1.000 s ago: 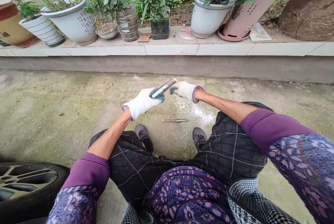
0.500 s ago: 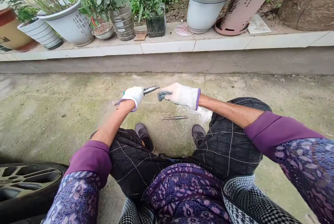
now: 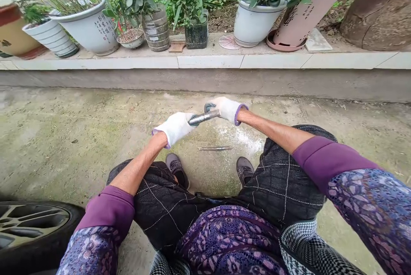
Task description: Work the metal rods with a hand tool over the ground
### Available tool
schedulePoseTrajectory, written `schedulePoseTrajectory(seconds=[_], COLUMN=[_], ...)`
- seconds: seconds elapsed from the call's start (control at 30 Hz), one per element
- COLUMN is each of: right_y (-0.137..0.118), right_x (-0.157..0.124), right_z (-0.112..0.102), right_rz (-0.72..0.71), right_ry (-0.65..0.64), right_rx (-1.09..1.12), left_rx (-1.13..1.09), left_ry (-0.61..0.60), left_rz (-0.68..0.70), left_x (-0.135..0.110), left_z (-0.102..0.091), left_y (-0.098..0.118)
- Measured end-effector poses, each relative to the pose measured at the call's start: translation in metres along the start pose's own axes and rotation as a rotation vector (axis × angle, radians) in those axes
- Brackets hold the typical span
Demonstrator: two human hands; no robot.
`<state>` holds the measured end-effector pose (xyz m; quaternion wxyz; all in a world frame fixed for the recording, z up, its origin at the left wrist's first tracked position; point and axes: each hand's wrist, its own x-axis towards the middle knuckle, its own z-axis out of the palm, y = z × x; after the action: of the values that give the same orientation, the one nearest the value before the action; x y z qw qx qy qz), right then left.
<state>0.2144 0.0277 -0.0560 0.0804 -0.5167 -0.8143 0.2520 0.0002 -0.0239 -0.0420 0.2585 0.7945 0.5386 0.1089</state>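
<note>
Both of my hands wear white gloves with grey fingers and purple cuffs. My left hand (image 3: 178,126) is closed around one end of a short metal rod (image 3: 204,117), silvery and ridged near the grip, plain and darker toward its right end. That end lies just in front of my right hand (image 3: 224,109). The right fingers are curled, partly behind the rod; whether they touch it or hold anything is hidden. Below, a thinner metal rod (image 3: 214,148) lies on the concrete ground between my shoes, beside a white powdery patch (image 3: 245,139).
A low tiled ledge (image 3: 210,61) runs across ahead, carrying several potted plants such as a white pot (image 3: 255,25) and a pink tall pot (image 3: 300,20). A car wheel (image 3: 35,232) lies at the lower left. My shoes (image 3: 176,166) and knees flank the work area.
My left hand has moved right with the metal rod, which now shows more of its length. My right hand has shifted slightly right and up, and the rod's end now overlaps it.
</note>
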Motion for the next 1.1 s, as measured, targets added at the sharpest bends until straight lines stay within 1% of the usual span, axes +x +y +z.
schedulePoseTrajectory(seconds=[0.1,0.17,0.23,0.3,0.33,0.43,0.5,0.57,0.63,0.67,0.73,0.77,0.83,0.9,0.93,1.0,1.1], right_y=[-0.013,-0.024,-0.034,-0.041,-0.043,-0.039,-0.029,-0.017,-0.009,-0.007,-0.01,-0.014,-0.027,-0.041,-0.046,-0.052,-0.046], right_x=[-0.011,-0.022,-0.032,-0.038,-0.038,-0.031,-0.022,-0.012,-0.006,-0.005,-0.008,-0.012,-0.023,-0.035,-0.039,-0.043,-0.034], right_z=[0.019,0.027,0.029,0.022,0.016,-0.005,-0.017,-0.024,-0.025,-0.023,-0.016,-0.011,-0.003,0.0,-0.002,-0.01,-0.031], right_rz=[-0.026,-0.097,-0.187,-0.22,-0.206,-0.126,-0.114,-0.115,-0.074,-0.038,0.021,0.028,-0.025,-0.098,-0.116,-0.108,-0.076], right_ry=[-0.153,-0.249,-0.291,-0.251,-0.209,-0.047,0.052,0.103,0.081,0.052,-0.018,-0.051,-0.099,-0.122,-0.116,-0.076,0.037], right_rx=[-0.018,-0.017,0.01,0.033,0.034,0.009,0.003,0.008,0.013,0.011,0.011,0.01,0.002,-0.046,-0.079,-0.136,-0.127], left_rx=[0.026,0.148,0.336,0.518,0.588,0.674,0.652,0.549,0.36,0.249,0.055,-0.01,-0.068,-0.061,-0.05,-0.046,-0.09], left_ry=[0.036,0.011,-0.046,-0.114,-0.145,-0.219,-0.25,-0.266,-0.243,-0.217,-0.14,-0.1,-0.032,0.007,0.015,0.016,-0.01], left_rz=[-0.013,-0.069,-0.146,-0.202,-0.21,-0.171,-0.113,-0.036,0.014,0.013,-0.037,-0.081,-0.171,-0.24,-0.261,-0.273,-0.253], left_x=[0.002,0.006,0.01,0.014,0.015,0.017,0.016,0.014,0.009,0.007,0.003,0.003,0.004,0.01,0.013,0.019,0.021], left_z=[-0.014,-0.022,-0.026,-0.025,-0.024,-0.015,-0.01,-0.008,-0.009,-0.011,-0.015,-0.018,-0.021,-0.023,-0.023,-0.02,-0.015], left_y=[-0.001,-0.005,-0.01,-0.016,-0.018,-0.019,-0.014,-0.006,0.003,0.006,0.011,0.011,0.01,0.006,0.005,0.002,0.006])
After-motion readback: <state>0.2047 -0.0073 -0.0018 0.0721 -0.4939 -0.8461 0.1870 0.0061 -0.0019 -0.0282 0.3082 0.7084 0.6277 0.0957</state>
